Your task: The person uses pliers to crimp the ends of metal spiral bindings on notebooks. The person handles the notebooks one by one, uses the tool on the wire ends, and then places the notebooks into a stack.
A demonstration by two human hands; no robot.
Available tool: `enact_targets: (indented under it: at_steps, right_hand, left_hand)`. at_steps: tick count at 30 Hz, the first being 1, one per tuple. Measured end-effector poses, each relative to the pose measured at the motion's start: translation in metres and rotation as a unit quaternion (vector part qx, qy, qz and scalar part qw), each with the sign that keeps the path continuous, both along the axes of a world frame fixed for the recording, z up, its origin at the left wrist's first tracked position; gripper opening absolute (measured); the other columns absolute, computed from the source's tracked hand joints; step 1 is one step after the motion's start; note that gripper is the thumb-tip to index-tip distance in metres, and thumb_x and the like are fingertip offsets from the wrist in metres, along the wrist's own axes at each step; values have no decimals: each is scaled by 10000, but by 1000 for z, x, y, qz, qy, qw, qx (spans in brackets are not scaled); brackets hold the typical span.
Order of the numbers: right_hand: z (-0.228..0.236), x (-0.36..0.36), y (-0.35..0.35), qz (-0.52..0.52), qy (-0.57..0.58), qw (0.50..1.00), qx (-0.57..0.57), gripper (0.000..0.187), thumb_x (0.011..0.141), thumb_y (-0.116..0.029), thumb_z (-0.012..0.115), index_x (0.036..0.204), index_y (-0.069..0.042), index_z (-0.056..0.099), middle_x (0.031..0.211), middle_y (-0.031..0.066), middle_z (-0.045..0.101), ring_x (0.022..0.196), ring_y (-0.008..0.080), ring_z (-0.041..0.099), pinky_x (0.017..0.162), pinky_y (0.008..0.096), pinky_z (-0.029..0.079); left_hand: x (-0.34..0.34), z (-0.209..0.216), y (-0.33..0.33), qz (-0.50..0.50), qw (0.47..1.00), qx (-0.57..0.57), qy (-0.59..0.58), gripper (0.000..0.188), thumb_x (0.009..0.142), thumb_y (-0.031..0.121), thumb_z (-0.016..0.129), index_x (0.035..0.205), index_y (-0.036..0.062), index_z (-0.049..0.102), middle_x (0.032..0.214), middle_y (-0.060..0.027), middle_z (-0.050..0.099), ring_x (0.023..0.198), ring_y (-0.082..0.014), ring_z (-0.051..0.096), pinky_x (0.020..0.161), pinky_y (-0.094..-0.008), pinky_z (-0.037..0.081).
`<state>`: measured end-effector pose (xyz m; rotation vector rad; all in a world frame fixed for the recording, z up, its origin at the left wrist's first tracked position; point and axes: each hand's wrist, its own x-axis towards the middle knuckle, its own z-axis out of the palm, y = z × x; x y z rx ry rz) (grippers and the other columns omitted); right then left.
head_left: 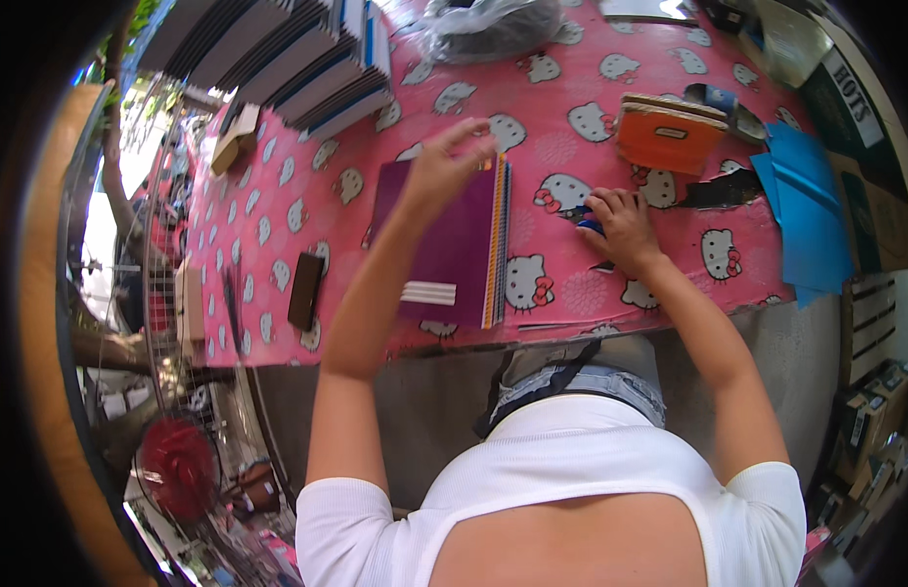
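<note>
A purple spiral-bound notebook (449, 240) lies on the table before me, its coil along the right side and a white striped label near its lower edge. My left hand (452, 164) is raised over its upper part, fingers apart and holding nothing. To the right of the notebook, my right hand (622, 230) rests low on the table, fingers curled over a small blue object (591, 226). Most of that object is hidden beneath the fingers, so its kind cannot be made out.
Tall stacks of notebooks (317, 73) stand at the far left. A dark oblong case (305, 291) lies nearer. Beyond are a plastic bag (493, 29) and an orange holder (669, 137); blue sheets (808, 210) hang over the right edge. The pink tablecloth (556, 279) has torn spots.
</note>
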<state>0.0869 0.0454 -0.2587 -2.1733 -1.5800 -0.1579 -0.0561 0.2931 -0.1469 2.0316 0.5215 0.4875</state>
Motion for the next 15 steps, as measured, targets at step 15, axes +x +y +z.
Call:
enact_targets:
  at_steps: [15]
  right_hand:
    - [39,-83,6,344,57,935,60,375,732,-315,732,1003,-83,616,956,74,597,876,252,550,809,381,417]
  left_hand:
    - [-70,-80,-82,52,910,360,200,470,923,339,506,1381,242,462,1511,-179,258,1399,-438,152,992,-748,77]
